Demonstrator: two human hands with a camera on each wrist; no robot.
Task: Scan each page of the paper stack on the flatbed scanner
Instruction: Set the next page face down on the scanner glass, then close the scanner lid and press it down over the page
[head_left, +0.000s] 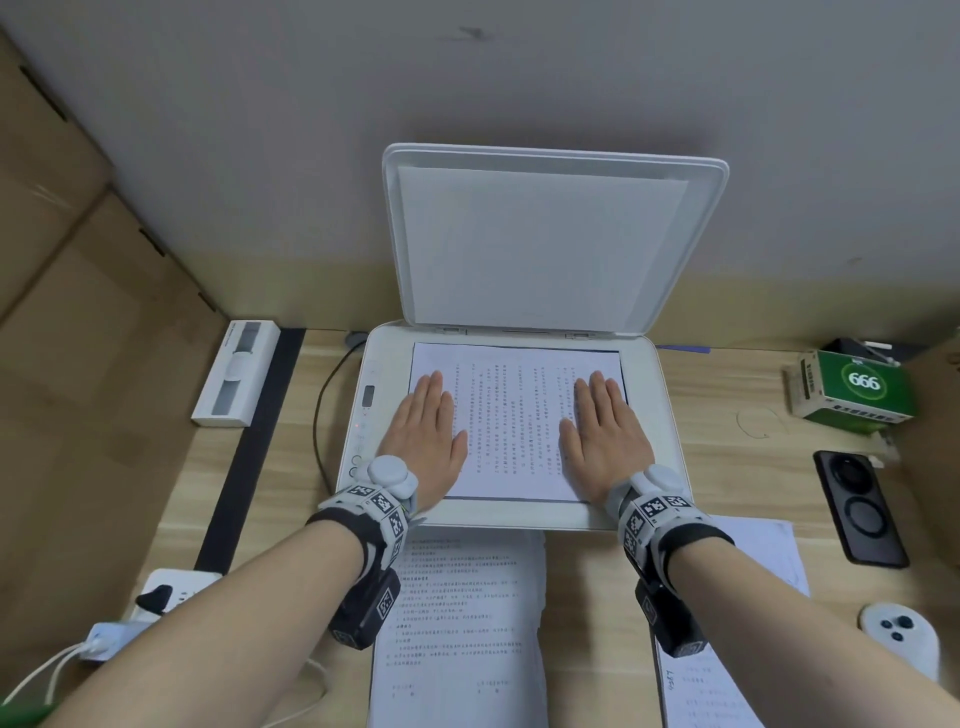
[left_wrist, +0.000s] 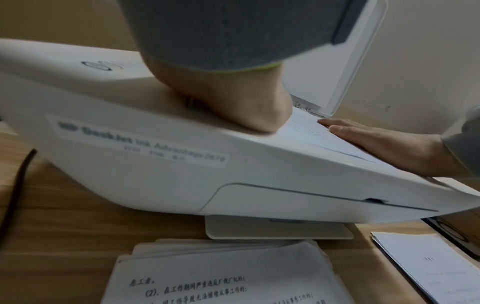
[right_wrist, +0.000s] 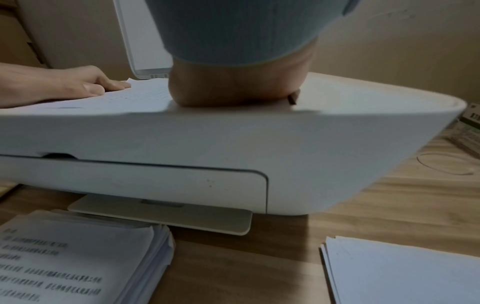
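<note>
White page (head_left: 514, 421) on scanner (head_left: 665, 415), long axis left-right; hands flat, pressing both ends.

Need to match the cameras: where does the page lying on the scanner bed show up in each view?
Head: page centre, flat on the bed, left hand and right hand pressing it.
Left wrist: page right of centre.
Right wrist: page upper left.
Shared landmark: raised scanner lid.

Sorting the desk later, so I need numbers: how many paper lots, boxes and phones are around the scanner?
Paper lots: 3 (sheet on glass, paper stack, right pile)
Boxes: 2 (white box, green box)
Phones: 1 (black phone)
Total: 6
</note>
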